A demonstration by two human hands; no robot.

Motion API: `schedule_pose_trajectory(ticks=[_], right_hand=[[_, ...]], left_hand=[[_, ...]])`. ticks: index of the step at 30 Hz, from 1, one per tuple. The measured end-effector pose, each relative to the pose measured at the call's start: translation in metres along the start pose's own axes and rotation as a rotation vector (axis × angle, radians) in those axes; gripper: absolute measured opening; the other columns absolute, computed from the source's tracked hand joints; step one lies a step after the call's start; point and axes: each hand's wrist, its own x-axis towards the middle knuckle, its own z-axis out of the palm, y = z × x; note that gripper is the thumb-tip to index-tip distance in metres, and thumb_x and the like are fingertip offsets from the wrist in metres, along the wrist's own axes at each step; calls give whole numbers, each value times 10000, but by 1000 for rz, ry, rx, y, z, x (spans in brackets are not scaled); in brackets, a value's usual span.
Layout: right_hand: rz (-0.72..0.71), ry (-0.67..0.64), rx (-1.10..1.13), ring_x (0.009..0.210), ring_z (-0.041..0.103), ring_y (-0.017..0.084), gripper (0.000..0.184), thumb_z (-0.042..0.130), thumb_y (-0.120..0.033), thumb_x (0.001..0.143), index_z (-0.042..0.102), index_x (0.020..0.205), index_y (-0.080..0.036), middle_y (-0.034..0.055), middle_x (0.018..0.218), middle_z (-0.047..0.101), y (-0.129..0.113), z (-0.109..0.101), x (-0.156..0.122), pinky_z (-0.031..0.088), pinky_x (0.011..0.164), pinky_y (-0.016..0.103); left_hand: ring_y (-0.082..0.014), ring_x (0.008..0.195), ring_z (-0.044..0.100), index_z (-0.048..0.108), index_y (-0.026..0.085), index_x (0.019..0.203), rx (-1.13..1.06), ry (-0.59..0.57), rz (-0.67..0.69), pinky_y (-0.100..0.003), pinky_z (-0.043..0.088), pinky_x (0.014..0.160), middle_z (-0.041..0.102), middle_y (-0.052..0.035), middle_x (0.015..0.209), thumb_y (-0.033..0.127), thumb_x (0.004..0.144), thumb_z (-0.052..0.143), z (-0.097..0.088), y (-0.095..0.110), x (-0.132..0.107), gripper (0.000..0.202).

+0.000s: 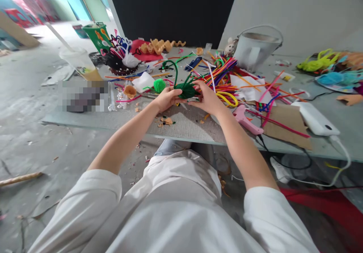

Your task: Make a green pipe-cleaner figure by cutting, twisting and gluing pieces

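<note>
Just above the table's front part, a dark green bundle of pipe cleaners sits between my hands, with one curled strand rising from its left side. My left hand grips its left end, thumb lying across the front. The fingers of my right hand curve around its right end, with the index finger at the top. Behind my left hand is a bright green fuzzy ball. Brown scraps lie on the table below my hands.
Loose coloured pipe cleaners spread behind and right. A pink glue gun with a black cable lies by my right forearm, near brown cardboard and a white power bank. A metal bucket and a plastic cup stand farther back.
</note>
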Motion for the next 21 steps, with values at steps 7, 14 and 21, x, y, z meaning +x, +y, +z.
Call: schedule_pose_trajectory(ticks=[7, 14, 21], right_hand=[[374, -26, -454, 971, 689, 349, 298, 456, -345, 1002, 714, 1077, -216, 129, 951, 737, -5, -37, 1, 519, 810, 452], [222, 594, -286, 1102, 585, 289, 263, 531, -227, 890, 642, 1128, -207, 149, 1230, 512, 10, -49, -1, 530, 969, 480], [-67, 269, 66, 1072, 608, 261, 274, 610, -448, 909, 678, 1093, -257, 106, 1179, 517, 0, -42, 2, 583, 913, 455]], left_hand=[[-157, 715, 697, 703, 64, 832, -2, 52, 17, -293, 624, 706, 752, -111, 812, 357, 559, 873, 2, 2, -4, 436], [-163, 651, 703, 674, 78, 757, 23, 50, -51, -272, 614, 648, 734, -91, 736, 368, 536, 886, 3, 2, -4, 422], [-161, 636, 700, 680, 88, 847, 43, 46, -59, -269, 592, 621, 752, -105, 766, 401, 602, 867, 1, 0, 0, 439]])
